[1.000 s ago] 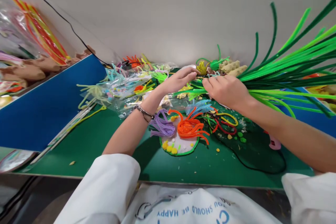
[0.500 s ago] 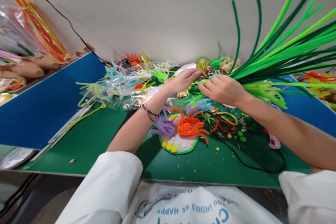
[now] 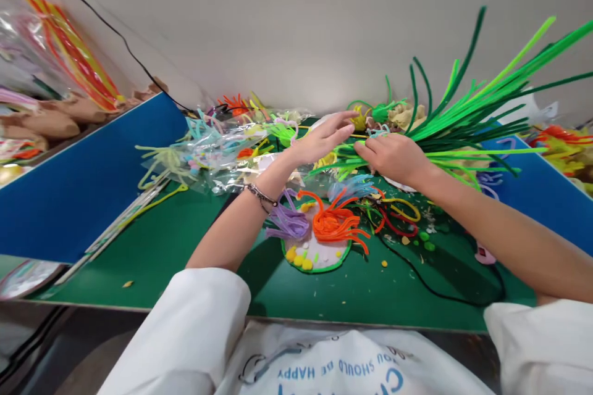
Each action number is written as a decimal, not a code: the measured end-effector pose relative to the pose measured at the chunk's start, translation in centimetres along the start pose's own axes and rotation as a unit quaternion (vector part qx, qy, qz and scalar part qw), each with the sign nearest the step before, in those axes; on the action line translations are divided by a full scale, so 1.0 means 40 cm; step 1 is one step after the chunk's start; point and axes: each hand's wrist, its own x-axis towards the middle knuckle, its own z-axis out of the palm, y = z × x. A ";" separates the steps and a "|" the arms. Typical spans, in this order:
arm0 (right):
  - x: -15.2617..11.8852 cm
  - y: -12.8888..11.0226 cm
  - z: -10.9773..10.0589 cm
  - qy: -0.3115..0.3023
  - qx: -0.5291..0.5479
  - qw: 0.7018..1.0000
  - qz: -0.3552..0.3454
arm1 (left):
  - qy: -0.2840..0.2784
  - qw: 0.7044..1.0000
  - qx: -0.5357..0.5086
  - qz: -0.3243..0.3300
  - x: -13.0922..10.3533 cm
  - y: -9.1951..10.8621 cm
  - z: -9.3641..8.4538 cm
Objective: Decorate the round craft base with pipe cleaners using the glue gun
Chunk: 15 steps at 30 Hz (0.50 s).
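Observation:
My right hand [image 3: 396,157] is wrapped round a thick bundle of green pipe cleaners [image 3: 467,114] in light and dark shades, whose long ends fan out to the right. Short ends of the bundle poke out left of my fist. My left hand [image 3: 324,139] hovers just left of it, fingers stretched and apart, nothing visible in them. Below both hands lies a round white disc [image 3: 319,253] with a green rim and small yellow dots. On it sit an orange pipe-cleaner curl [image 3: 332,223] and a purple one [image 3: 291,222]. A light blue tuft [image 3: 353,187] lies behind the disc.
Clear plastic bags [image 3: 217,148] with coloured pieces lie at the back left. Blue panels [image 3: 92,179] flank the green table [image 3: 194,284]. At the right are a pink-handled tool [image 3: 484,254] with a black cord, red and yellow loops [image 3: 401,210] and small scraps.
My left hand has opened and its fingers have come away from the bundle. The green bundle has swung lower on the right, still in my right hand.

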 end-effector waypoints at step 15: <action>0.081 0.065 0.055 -0.111 0.115 0.975 0.153 | -0.029 0.896 0.426 -0.119 -0.184 -0.100 -0.009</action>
